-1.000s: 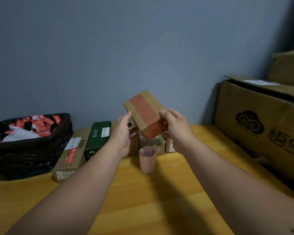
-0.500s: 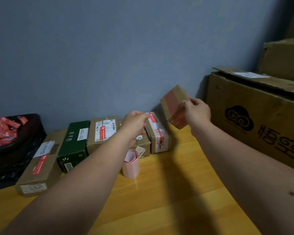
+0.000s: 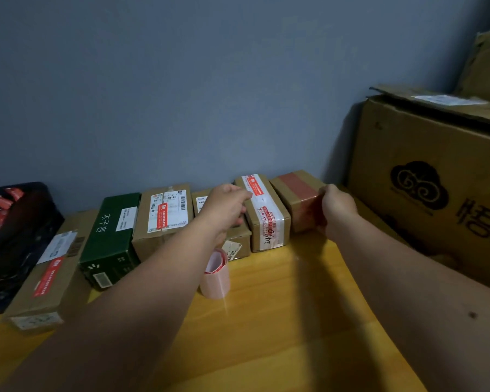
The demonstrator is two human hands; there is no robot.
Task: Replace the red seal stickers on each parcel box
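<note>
A row of parcels runs along the blue wall, from the lower left of the frame to right of centre, on a yellow wooden table (image 3: 266,321). At the row's right end sits a small brown cardboard box with a broad red tape band (image 3: 296,193). The right hand (image 3: 337,207) grips its near right corner, fingers curled round the edge, which looks like setting it down flush against its neighbour so the row stays tidy.

That neighbour is a brown cardboard parcel with a white and red printed strip along its top (image 3: 262,210). The left hand (image 3: 225,207) reaches to its left side, fingers bent and bunched together; whether they actually pinch the parcel or only touch it cannot be told from here. The reach suggests this is the next box to be taken up.

Further left stand a low brown box (image 3: 238,241) mostly hidden behind the left wrist, a brown carton with a white label and a red seal sticker (image 3: 164,213), a dark green carton (image 3: 111,236) and a long flat brown box with a red sticker (image 3: 48,278). A pale pink roll of stickers (image 3: 215,278) stands upright just in front of the row, near at hand for the fresh seals.

At the far left a black bag (image 3: 17,236) holds red scraps, probably peeled stickers. A large brown carton with a cloud logo (image 3: 422,171) fills the right edge.
</note>
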